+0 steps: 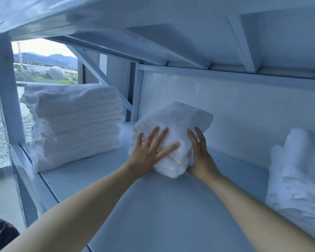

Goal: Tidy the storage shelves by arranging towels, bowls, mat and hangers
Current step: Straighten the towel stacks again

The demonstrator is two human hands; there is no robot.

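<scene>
Squaring a towel stack on the storage shelf. The small towel stack [178,119] sits near the middle of the shelf board [153,206], toward its back edge and close to the back panel [253,110], turned so that one corner points to the front edge rather than lying square; the left hand [149,151] lies flat against the stack's front-left face, fingers spread wide, which distributes pressure over the soft folded edges and probably stops the layers sliding apart; the right hand [200,157] presses the right-hand face with fingers straight and close together, the thumb low at the near bottom corner, whether beneath the stack cannot be told; neither hand curls round the cloth, so the hold reads as a two-sided squeeze suited to pushing or rotating, not lifting. A tall towel stack [75,120] occupies the left end of the board beside the corner post [5,88], folds facing the middle, well apart from the small one; a loose towel pile [298,175] stands at the right end, less neatly edged. The upper shelf [189,33] hangs low overhead, which likely explains the forward, level reach of both forearms. Judged step: aligning the small stack with its neighbours; bowls, mat and hangers are not in view.
</scene>
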